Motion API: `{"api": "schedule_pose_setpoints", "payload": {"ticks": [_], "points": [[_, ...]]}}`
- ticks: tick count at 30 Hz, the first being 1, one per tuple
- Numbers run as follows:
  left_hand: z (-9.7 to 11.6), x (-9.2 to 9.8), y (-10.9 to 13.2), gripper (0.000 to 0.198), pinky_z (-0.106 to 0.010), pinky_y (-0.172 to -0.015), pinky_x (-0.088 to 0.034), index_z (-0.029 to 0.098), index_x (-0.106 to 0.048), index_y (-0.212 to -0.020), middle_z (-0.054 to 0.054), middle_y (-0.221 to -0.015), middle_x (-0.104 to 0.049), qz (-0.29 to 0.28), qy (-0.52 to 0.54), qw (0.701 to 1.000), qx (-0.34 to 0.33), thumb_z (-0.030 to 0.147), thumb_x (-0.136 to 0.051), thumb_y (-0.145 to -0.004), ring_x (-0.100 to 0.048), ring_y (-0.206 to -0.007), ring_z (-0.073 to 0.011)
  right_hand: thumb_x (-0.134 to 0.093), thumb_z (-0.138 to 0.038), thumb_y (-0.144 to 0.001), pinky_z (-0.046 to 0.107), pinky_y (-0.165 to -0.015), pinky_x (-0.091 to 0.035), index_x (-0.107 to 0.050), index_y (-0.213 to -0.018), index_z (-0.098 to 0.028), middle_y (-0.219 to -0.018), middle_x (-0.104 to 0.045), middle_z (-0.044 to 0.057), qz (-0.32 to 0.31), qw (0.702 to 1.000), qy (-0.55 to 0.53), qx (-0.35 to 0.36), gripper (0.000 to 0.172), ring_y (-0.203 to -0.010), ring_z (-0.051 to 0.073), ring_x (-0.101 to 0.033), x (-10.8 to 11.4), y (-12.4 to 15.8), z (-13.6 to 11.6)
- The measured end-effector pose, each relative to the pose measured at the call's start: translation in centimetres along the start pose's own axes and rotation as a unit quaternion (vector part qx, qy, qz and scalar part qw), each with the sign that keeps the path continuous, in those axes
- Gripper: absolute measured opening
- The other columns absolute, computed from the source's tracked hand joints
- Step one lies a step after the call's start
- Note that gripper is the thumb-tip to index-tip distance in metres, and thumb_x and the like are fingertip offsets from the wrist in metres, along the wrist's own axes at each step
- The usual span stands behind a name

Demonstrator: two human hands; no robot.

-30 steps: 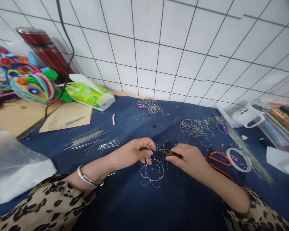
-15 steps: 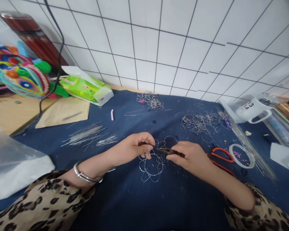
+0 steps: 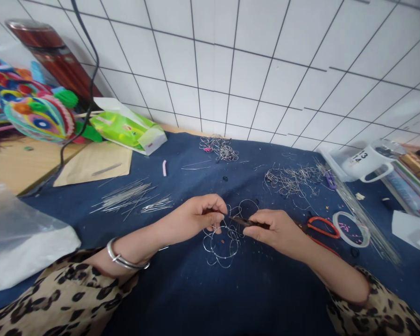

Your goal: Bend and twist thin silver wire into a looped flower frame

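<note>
Thumb and fingers of my left hand (image 3: 208,214) pinch a piece of looped silvery wire work (image 3: 221,254), whose rings hang below the fingertips over the blue cloth. My right hand (image 3: 273,231) is wrapped around the handles of dark pliers (image 3: 244,222). The pliers' jaws point left, close to my left fingertips and the wire. Whether the jaw tips touch the wire is too small to tell. More thin wire loops (image 3: 248,205) curve up behind the pliers.
Straight wire pieces (image 3: 126,196) lie left. Wire tangles (image 3: 294,179) are at the back and right. Orange-handled scissors (image 3: 324,227), a round dish of pink beads (image 3: 352,229) and a white mug (image 3: 367,163) stand right. A green tissue pack (image 3: 126,130) and a plastic bag (image 3: 24,242) sit left.
The whole view has shifted slightly. My two hands, the pliers and the wire work keep nearly the same positions relative to each other.
</note>
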State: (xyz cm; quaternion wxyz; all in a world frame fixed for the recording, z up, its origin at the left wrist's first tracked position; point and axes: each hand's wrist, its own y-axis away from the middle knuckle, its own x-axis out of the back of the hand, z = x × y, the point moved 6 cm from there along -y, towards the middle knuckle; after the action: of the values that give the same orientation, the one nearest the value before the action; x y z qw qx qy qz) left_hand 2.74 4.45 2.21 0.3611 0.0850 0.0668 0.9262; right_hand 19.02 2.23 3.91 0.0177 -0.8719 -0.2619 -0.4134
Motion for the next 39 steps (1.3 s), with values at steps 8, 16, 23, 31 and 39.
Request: {"api": "schedule_pose_setpoints", "payload": {"ticks": [8,16,23,31,39], "points": [[-0.1,-0.1,0.0,0.008,-0.025,-0.062,-0.046,0.016,-0.050,-0.088,0.001,-0.070,-0.060,0.003,0.001,1.000,0.007,0.022,-0.046,-0.083,-0.060,-0.066,-0.0118,-0.048,-0.047,-0.082,0.021,-0.057,-0.032,-0.057,-0.065,-0.018,-0.063,-0.051,-0.001,0.072,0.992,0.097,0.041,0.035,-0.062,0.010,-0.047,0.1,0.1,-0.5],[-0.2,-0.3,0.0,0.006,-0.023,-0.059,-0.045,0.016,-0.050,-0.087,0.002,-0.069,-0.059,0.004,0.023,1.000,0.014,0.020,-0.047,-0.083,-0.060,-0.063,-0.0103,-0.045,-0.049,-0.084,0.024,-0.064,-0.033,-0.060,-0.073,-0.019,-0.067,-0.055,0.001,0.101,0.975,0.183,0.078,0.035,-0.068,0.013,-0.048,-0.3,0.3,-0.7],[-0.3,-0.5,0.0,0.008,-0.024,-0.058,-0.044,0.017,-0.049,-0.089,0.002,-0.066,-0.059,-0.006,0.014,1.000,0.014,0.021,-0.045,-0.085,-0.060,-0.062,-0.0111,-0.041,-0.049,-0.085,0.026,-0.067,-0.033,-0.061,-0.076,-0.018,-0.069,-0.056,0.003,0.117,0.962,0.219,0.115,0.038,-0.068,0.013,-0.047,-0.6,0.4,-0.9],[-0.5,-0.1,-0.1,0.008,-0.024,-0.058,-0.045,0.017,-0.049,-0.089,0.003,-0.064,-0.057,0.009,0.009,1.000,0.016,0.022,-0.046,-0.084,-0.059,-0.061,-0.0110,-0.041,-0.046,-0.087,0.027,-0.066,-0.032,-0.062,-0.080,-0.019,-0.071,-0.056,0.003,0.118,0.946,0.275,0.126,0.035,-0.067,0.013,-0.044,-0.1,0.7,-1.2],[-0.6,0.1,-0.1,0.009,-0.025,-0.059,-0.044,0.017,-0.049,-0.089,0.004,-0.068,-0.055,0.012,0.024,0.999,0.022,0.024,-0.048,-0.083,-0.057,-0.062,-0.0101,-0.044,-0.047,-0.085,0.026,-0.065,-0.031,-0.061,-0.080,-0.020,-0.070,-0.056,0.001,0.126,0.942,0.289,0.120,0.033,-0.068,0.014,-0.044,0.1,0.8,-0.8]]}}
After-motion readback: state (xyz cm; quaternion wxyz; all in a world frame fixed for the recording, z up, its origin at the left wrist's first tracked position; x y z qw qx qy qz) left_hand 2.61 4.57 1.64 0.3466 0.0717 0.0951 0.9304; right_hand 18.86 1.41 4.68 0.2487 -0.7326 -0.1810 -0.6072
